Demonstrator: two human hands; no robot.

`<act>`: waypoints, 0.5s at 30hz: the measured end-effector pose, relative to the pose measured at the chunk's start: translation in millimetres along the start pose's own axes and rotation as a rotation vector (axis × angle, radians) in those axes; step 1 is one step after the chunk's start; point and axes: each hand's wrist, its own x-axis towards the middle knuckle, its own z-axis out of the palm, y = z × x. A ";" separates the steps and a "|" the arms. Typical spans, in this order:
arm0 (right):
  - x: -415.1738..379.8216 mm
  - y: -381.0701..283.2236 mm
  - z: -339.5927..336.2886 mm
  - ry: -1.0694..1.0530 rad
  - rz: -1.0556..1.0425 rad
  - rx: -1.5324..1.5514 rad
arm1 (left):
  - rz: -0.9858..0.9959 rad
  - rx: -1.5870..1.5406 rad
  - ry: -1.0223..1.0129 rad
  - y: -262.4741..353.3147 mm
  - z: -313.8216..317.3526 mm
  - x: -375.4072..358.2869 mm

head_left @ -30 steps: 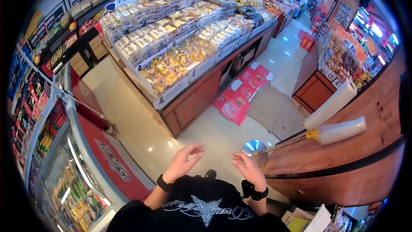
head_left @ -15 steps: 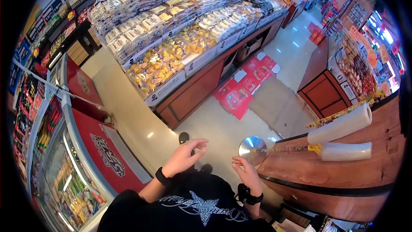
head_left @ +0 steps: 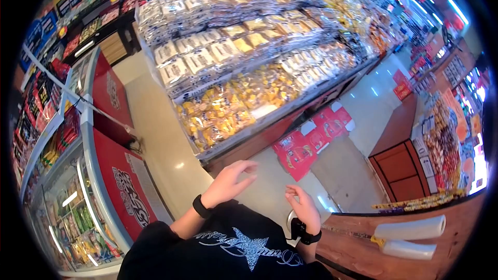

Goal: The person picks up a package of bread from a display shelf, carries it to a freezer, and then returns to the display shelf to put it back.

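My left hand (head_left: 231, 182) is raised in front of my chest with the fingers apart and nothing in it; a black band circles its wrist. To its right, my right hand (head_left: 302, 208) is held up too, its fingers slightly curled and apart, holding nothing, with a black device on the wrist. Beyond both hands stands a display stand (head_left: 249, 142) piled with packaged food. Yellow-wrapped pieces (head_left: 215, 116) fill its near corner, with white packets (head_left: 199, 62) behind them. Neither hand touches the stand.
Glass-topped freezers with red sides (head_left: 122, 181) line the left. Flattened red cardboard (head_left: 298, 150) lies on the floor. At right are a wooden counter (head_left: 353, 254) with plastic bag rolls (head_left: 410, 228) and another wooden stand (head_left: 397, 168) of goods.
The view has tilted up and come closer to the display stand, which now looks larger. The bag rolls sit lower in view. Both hands stay raised and empty.
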 end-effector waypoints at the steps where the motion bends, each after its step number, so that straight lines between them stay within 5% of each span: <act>1: 13.4 -2.9 3.4 -0.020 0.000 -0.002 | -0.001 0.017 0.004 -4.9 -7.6 4.9; 15: 145.1 -27.2 45.9 -0.319 -0.040 -0.001 | -0.213 0.113 0.204 -51.7 -48.3 22.1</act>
